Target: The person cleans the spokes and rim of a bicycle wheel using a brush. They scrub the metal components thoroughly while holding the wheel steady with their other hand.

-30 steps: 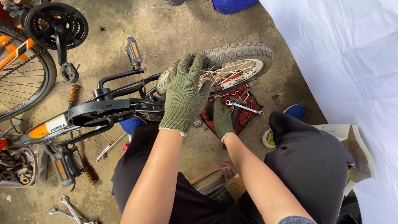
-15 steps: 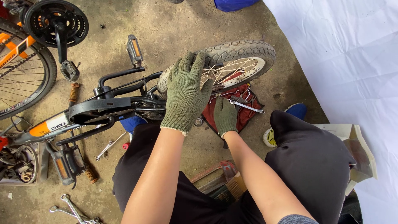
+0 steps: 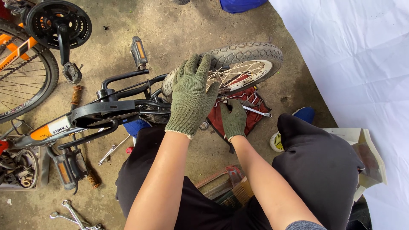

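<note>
A small bicycle wheel with a grey knobby tyre and a white rim [image 3: 238, 64] is seen lying on its side with the black bicycle frame [image 3: 115, 108] on the dirty concrete floor [image 3: 179, 30]. The left hand [image 3: 191, 93], covered by a green knitted glove, is laid flat on the tyre and spokes, with the fingers spread apart and not closed around anything. The right hand [image 3: 233, 120], also in a green glove, is placed lower, near the wheel hub, and its fingers are curled on a silver metal wrench [image 3: 255, 110], whose end sticks out to the right. Under the wheel a red cloth tool bag [image 3: 255, 100] is spread. Both bare forearms come from the bottom of the view, between knees in black trousers [image 3: 319, 170]. A black pedal with an orange reflector [image 3: 138, 52] stands up above the frame. At the upper left a black chainring with a crank [image 3: 59, 23] and a part of a bigger spoked wheel with an orange frame [image 3: 21, 72] are visible. Silver wrenches [image 3: 74, 215] lie on the floor at the lower left. A white fabric sheet [image 3: 362, 59] covers the right side, and a blue shoe with a yellow sole [image 3: 298, 121] is seen beside it.
</note>
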